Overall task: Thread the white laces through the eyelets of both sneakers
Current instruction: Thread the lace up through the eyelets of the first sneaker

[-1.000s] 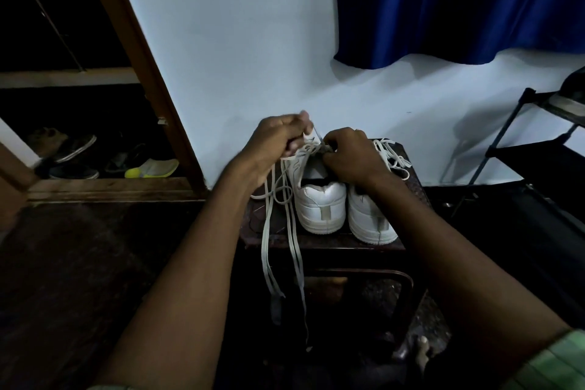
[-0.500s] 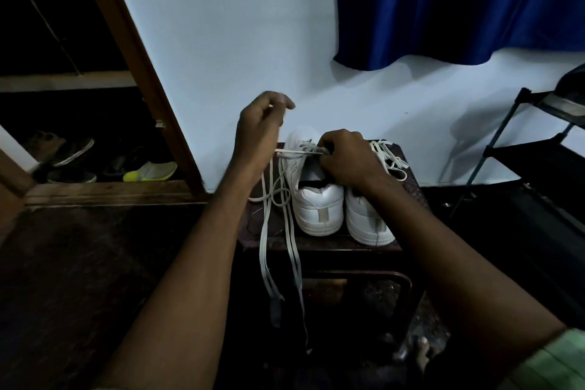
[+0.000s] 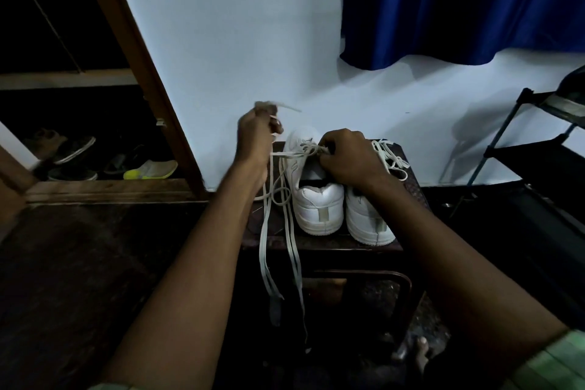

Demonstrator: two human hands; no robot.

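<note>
Two white sneakers stand side by side on a small dark table [image 3: 323,244], heels toward me. My left hand [image 3: 256,136] is raised to the left of the left sneaker [image 3: 316,203] and pinches a white lace [image 3: 285,153] that runs taut to that shoe's eyelets. Its tip sticks out above my fingers. More lace [image 3: 264,250] hangs in loops over the table's front edge. My right hand [image 3: 348,158] rests on the left sneaker's tongue area, fingers closed on it at the eyelets. The right sneaker [image 3: 367,218] has loose laces [image 3: 391,158] on top.
A white wall stands right behind the table. A blue curtain [image 3: 459,3] hangs upper right. A black rack [image 3: 538,161] stands at the right. A wooden door frame [image 3: 136,66] leans at the left, with other shoes [image 3: 95,161] on the floor beyond it.
My left hand has moved up and to the left from the shoe, drawing the lace out through an eyelet. My right hand has stayed on the left sneaker.
</note>
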